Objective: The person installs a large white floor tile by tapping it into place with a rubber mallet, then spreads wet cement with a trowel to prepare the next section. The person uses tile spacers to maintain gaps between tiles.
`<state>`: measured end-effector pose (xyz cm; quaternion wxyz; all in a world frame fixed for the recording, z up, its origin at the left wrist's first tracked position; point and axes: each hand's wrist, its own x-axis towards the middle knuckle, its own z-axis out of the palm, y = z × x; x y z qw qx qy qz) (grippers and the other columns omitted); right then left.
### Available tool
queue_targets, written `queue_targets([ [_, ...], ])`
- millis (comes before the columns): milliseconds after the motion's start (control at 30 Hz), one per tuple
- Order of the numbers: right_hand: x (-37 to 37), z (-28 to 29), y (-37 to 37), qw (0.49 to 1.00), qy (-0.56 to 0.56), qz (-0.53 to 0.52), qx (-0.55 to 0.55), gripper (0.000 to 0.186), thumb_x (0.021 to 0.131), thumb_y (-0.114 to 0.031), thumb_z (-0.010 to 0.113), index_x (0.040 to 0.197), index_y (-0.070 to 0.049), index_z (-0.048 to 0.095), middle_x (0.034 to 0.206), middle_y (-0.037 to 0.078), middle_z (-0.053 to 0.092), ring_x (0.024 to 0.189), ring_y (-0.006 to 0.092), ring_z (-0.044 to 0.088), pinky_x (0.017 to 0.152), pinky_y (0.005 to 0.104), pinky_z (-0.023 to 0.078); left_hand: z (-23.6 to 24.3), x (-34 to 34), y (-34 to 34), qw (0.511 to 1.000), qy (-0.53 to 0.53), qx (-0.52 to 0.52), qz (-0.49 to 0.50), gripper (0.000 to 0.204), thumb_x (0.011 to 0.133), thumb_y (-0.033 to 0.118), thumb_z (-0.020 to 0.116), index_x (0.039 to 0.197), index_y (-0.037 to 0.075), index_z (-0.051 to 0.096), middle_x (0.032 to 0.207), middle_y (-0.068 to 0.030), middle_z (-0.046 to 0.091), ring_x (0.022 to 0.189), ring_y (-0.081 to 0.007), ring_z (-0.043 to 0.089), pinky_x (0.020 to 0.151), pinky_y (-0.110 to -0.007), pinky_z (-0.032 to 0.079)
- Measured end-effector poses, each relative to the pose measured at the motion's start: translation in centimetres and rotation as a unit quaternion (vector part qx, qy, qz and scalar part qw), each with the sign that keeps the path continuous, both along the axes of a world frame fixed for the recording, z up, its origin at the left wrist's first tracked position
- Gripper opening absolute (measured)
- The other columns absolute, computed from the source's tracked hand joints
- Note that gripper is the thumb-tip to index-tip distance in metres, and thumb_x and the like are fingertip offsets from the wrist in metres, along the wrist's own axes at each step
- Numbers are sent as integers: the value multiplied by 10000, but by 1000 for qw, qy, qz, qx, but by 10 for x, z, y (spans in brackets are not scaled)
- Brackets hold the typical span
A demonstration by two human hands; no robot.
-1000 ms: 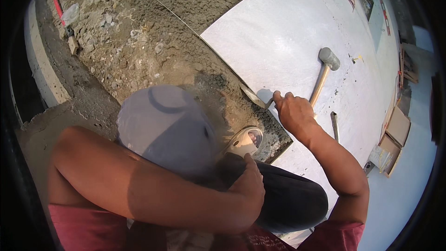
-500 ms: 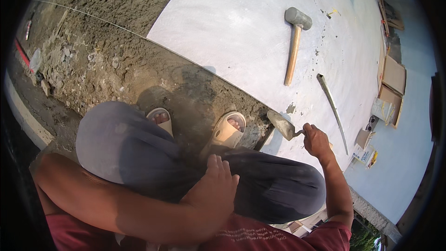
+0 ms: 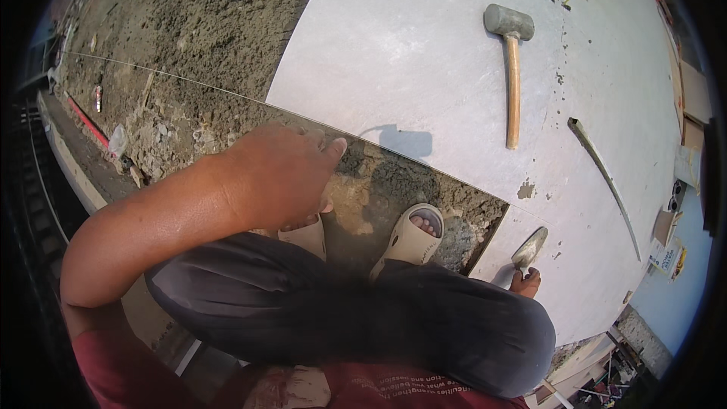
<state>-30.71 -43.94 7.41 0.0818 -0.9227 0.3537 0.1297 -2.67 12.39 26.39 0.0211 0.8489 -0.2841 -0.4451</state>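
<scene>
My right hand, partly hidden by my knee, grips a small pointed trowel by its handle. The blade is held over the pale large-format tile, near its lower right part. My left hand reaches out over the rough mortar bed, close to the tile's near edge. Its back faces up and a finger or thumb sticks out to the right; the other fingers are mostly hidden, and nothing shows in it. On the tile lies a rubber mallet with a wooden handle.
A taut string crosses the mortar to the tile's corner. A thin metal strip lies on the tiles at right. My sandalled feet stand on the damp ground. Opened cardboard boxes sit at far right; a red rod lies at left.
My left hand has moved from my lap forward and left over the mortar. The right hand has drawn back beside my knee with the trowel, its blade now pointing away. The view has shifted.
</scene>
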Motion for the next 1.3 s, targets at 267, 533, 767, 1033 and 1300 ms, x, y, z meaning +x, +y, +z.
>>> queue_targets([
  [267, 270, 1, 104, 942, -177, 280, 53, 493, 920, -138, 597, 1339, 83, 459, 1191, 293, 514, 1131, 438, 535, 970, 473, 447, -143, 99, -47, 972, -177, 94, 124, 1024, 831, 592, 684, 1571, 95, 177, 1626, -214, 103, 1490, -411, 143, 1174, -544, 237],
  [533, 385, -24, 138, 952, -108, 279, 56, 418, 903, -151, 577, 1248, 69, 494, 1072, 284, 602, 1015, 439, 613, 889, 468, 488, -202, 95, -53, 944, -169, 21, 282, 1080, 841, 727, 555, 1596, 166, 25, 1647, -172, -60, 1513, -388, -61, 1211, -558, 57],
  [767, 295, -4, 167, 895, -150, 33, 418, 244, 967, -205, 557, 1090, 4, 528, 674, 43, 508, 538, 131, 528, 480, 292, 439, -199, 102, -44, 954, -186, 39, 234, 915, 924, 693, 430, 1599, 213, 40, 1657, -125, -38, 1522, -350, -39, 1211, -559, 78],
  [1033, 216, 61, 203, 851, -108, -4, 514, 396, 1031, -401, 501, 1173, -32, 520, 634, -8, 469, 413, 63, 439, 342, 227, 372, -193, 119, -38, 965, -143, 50, 213, 827, 980, 504, 461, 1596, 189, 9, 1657, -123, -35, 1521, -354, 0, 1210, -554, 145],
  [1300, 232, 86, 199, 694, -399, 162, 577, 661, 978, -608, 468, 1158, 28, 459, 689, 72, 514, 572, 155, 539, 505, 279, 467, -195, 114, -36, 960, -182, 57, 204, 974, 874, 600, 619, 1595, 240, 72, 1660, -98, 17, 1523, -329, 55, 1208, -527, 196],
])
